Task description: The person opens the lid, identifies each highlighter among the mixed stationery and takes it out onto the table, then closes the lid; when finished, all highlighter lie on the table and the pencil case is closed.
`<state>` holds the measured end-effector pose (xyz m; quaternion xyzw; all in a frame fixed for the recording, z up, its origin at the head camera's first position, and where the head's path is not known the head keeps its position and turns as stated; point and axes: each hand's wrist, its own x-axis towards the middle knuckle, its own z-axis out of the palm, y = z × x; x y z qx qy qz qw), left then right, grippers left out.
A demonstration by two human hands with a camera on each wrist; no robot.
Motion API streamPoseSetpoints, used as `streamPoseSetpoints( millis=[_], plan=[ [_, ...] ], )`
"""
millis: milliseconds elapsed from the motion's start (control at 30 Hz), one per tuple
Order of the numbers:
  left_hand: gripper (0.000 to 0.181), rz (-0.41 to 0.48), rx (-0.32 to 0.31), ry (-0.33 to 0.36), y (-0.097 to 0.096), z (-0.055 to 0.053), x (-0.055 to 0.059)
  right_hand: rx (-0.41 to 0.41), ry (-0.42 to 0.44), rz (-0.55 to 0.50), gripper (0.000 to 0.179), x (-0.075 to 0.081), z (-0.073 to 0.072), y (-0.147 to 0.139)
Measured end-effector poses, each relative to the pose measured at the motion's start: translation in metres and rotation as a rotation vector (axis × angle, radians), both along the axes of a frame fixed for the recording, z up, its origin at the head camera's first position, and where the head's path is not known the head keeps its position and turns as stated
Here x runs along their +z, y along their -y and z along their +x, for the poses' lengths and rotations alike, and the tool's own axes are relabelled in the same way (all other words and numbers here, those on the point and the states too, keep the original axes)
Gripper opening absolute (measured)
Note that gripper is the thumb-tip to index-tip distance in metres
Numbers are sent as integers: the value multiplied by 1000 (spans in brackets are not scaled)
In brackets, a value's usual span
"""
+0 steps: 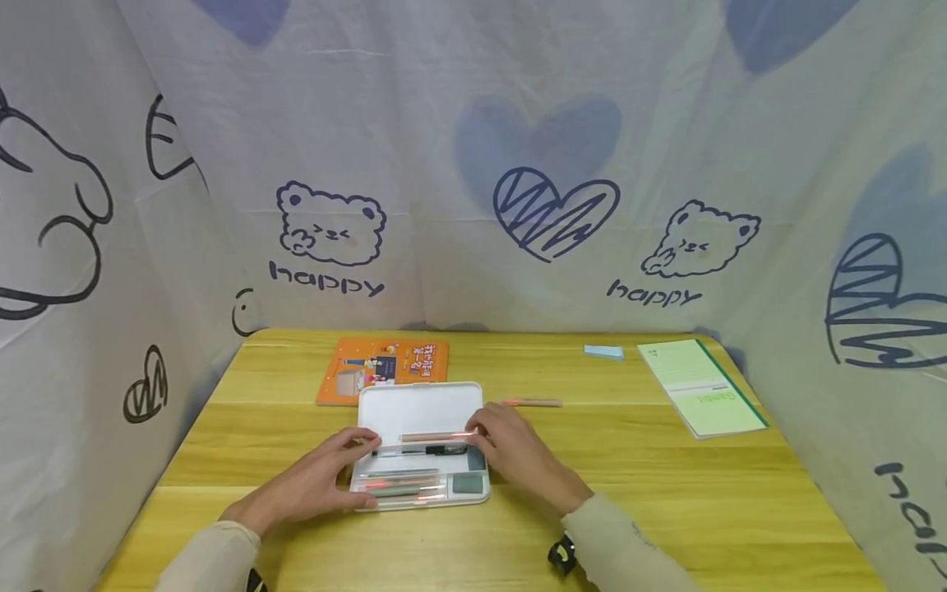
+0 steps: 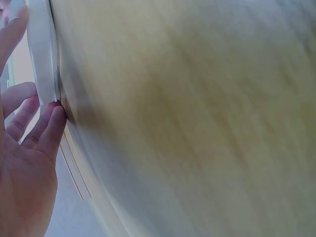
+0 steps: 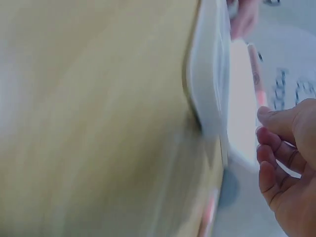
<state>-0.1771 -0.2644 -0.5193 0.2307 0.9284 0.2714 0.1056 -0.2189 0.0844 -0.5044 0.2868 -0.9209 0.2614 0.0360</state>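
Observation:
An opened white pencil case (image 1: 358,477) lies on the table with its lid (image 1: 418,407) tipped back. My left hand (image 1: 307,477) holds the case's left side, thumb at the front corner and fingertips near the hinge; in the left wrist view its fingers (image 2: 52,131) touch the white edge. In my right hand (image 1: 518,452) a slim pinkish pen (image 1: 432,437) is pinched by one end, level across the case in front of the lid. Within the case are a black pen (image 1: 444,450), several pink and grey pens (image 1: 403,487) and a grey-green block (image 1: 467,483).
Behind the case lies an orange booklet (image 1: 333,382), partly covered by the lid. Another pinkish pen (image 1: 540,403) is right of the lid. Farther right are a small light-blue piece (image 1: 602,352) and a green-and-white notepad (image 1: 703,390). Printed cloth (image 1: 444,247) encloses the table (image 1: 629,493).

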Motion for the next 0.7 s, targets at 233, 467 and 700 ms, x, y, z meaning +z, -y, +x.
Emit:
streamPoseSetpoints(
  millis=[233,467,700],
  plan=[
    [97,2,4,5,-1,-1,0,-133,-60,-23,7,2,-18,-68],
    [97,11,7,15,-1,0,0,-158,-62,-5,6,-10,-29,-119],
    [97,15,9,15,0,0,-1,-144,5,9,4,-26,-33,-136]
  ],
)
